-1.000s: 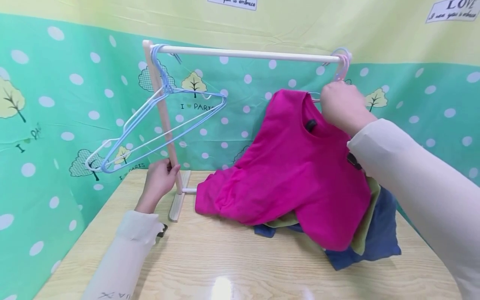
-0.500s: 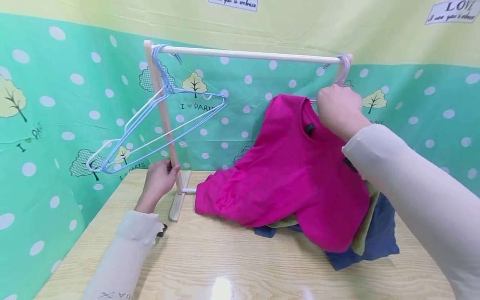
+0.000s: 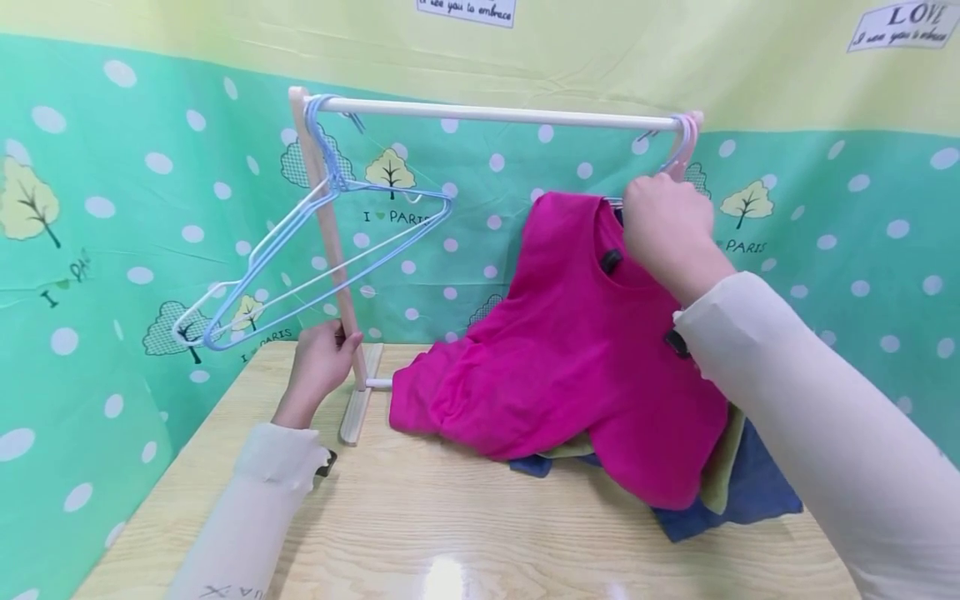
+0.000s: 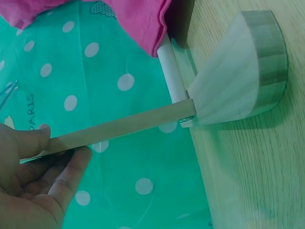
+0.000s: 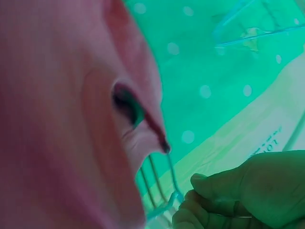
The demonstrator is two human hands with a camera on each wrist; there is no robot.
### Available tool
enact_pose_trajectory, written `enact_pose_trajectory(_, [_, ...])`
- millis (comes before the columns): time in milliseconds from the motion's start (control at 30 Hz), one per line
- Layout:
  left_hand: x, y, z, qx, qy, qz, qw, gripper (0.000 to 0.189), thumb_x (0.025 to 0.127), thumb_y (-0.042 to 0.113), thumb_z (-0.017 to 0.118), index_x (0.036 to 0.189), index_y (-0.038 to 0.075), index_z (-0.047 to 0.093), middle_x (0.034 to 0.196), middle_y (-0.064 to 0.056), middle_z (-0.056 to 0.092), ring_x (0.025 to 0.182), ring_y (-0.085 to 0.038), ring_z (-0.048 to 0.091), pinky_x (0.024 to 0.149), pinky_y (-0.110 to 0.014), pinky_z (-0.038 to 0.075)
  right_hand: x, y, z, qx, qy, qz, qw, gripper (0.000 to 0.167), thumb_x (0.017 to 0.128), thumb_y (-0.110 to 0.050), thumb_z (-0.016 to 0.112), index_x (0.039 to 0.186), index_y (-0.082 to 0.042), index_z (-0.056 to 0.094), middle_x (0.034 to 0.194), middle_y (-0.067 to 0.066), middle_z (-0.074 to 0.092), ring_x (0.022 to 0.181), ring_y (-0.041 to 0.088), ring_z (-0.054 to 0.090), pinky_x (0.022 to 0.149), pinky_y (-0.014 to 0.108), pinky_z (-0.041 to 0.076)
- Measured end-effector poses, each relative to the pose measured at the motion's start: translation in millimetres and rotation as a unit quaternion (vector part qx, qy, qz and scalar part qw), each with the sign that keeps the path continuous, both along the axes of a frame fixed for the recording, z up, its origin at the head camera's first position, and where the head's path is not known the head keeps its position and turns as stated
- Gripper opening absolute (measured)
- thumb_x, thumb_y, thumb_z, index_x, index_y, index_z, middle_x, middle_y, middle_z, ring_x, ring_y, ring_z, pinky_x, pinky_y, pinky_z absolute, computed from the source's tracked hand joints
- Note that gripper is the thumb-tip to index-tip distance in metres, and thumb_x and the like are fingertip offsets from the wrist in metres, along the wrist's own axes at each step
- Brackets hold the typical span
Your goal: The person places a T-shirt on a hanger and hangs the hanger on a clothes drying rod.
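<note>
My left hand (image 3: pixel 321 362) grips the lower part of the wooden left post (image 4: pixel 114 125) of a small clothes rack; thumb and fingers pinch it from both sides in the left wrist view. At the rack's right end, my right hand (image 3: pixel 670 232) holds the neck of a hanger (image 5: pixel 172 200) that carries a magenta shirt (image 3: pixel 570 333). Pale hooks (image 3: pixel 684 137) loop over the white top rail (image 3: pixel 487 112) just above that hand. The shirt hangs with its hem on or near the table, in front of olive and blue garments.
Blue and white bare hangers (image 3: pixel 330 187) hang at the rail's left end. Under the shirt's right side an olive garment (image 3: pixel 722 471) and a blue garment (image 3: pixel 761 492) show. The rack's wooden foot (image 3: pixel 356 417) stands on the table (image 3: pixel 420 517), before a patterned curtain (image 3: pixel 172 275).
My right hand has moved down and slightly left, and the shirt's neckline with it. A hook that stood above the rail has come down onto it. My left hand stays on the post.
</note>
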State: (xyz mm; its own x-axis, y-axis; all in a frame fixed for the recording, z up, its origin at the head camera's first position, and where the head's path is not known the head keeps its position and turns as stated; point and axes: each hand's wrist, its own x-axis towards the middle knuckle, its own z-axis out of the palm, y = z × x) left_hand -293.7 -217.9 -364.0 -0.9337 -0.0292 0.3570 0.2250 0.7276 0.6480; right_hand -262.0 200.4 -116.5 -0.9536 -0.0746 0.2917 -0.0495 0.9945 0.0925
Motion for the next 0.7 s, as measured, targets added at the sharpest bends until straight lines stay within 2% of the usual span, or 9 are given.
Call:
enact_pose_trajectory(133, [1.1, -1.6, -0.1, -0.001, 0.004, 0.003, 1.0, 0.026, 0.106, 0.02, 0.058, 0.109, -0.005, 0.066, 0.103, -0.026, 0.07, 0.092, -0.041, 0.071, 0.071, -0.046, 0.061, 8.8, -9.7, -7.4, -0.043, 0.009, 0.006, 0.999, 0.016, 0.095, -0.006, 0.053, 0.101, 0.006, 0.06, 0.094, 0.028, 0.059, 0.078, 0.046, 0.06, 0.051, 0.045, 0.05])
enact_pose_trajectory(267, [1.4, -2.7, 0.3, -0.01, 0.006, 0.007, 0.9999, 0.027, 0.106, 0.021, 0.058, 0.108, -0.005, 0.066, 0.102, -0.025, 0.071, 0.091, -0.041, 0.071, 0.07, -0.047, 0.061, 21.9, -22.1, -19.7, -0.081, 0.031, 0.01, 0.9962, 0.025, 0.101, -0.019, 0.055, 0.104, 0.005, 0.061, 0.091, 0.026, 0.061, 0.08, 0.047, 0.062, 0.057, 0.051, 0.053])
enact_pose_trajectory(400, [1.1, -2.9, 0.9, -0.012, 0.006, 0.009, 0.9999, 0.029, 0.106, 0.024, 0.058, 0.108, -0.003, 0.066, 0.102, -0.024, 0.071, 0.092, -0.04, 0.071, 0.071, -0.047, 0.06, 34.6, -32.3, -35.2, -0.114, 0.064, 0.03, 0.991, 0.032, 0.104, -0.028, 0.055, 0.098, 0.003, 0.06, 0.083, 0.022, 0.06, 0.076, 0.042, 0.062, 0.062, 0.053, 0.052])
enact_pose_trajectory(567, [1.2, -4.6, 3.9, -0.025, -0.001, 0.01, 0.9996, 0.031, 0.106, 0.027, 0.058, 0.108, -0.002, 0.067, 0.101, -0.022, 0.071, 0.091, -0.038, 0.071, 0.071, -0.046, 0.06, 41.7, -41.7, -62.0, -0.159, 0.097, 0.081, 0.9791, 0.026, 0.103, -0.025, 0.061, 0.097, 0.0, 0.059, 0.08, 0.017, 0.058, 0.073, 0.035, 0.061, 0.066, 0.049, 0.052])
enact_pose_trajectory(700, [3.1, -4.5, 8.6, -0.054, -0.028, 0.002, 0.9981, 0.035, 0.105, 0.027, 0.059, 0.114, -0.006, 0.068, 0.105, -0.026, 0.071, 0.093, -0.04, 0.07, 0.073, -0.049, 0.059, 39.7, -46.0, -92.7, -0.177, 0.132, 0.138, 0.9655, 0.026, 0.099, -0.021, 0.068, 0.109, 0.002, 0.063, 0.093, 0.017, 0.064, 0.085, 0.034, 0.062, 0.076, 0.048, 0.055])
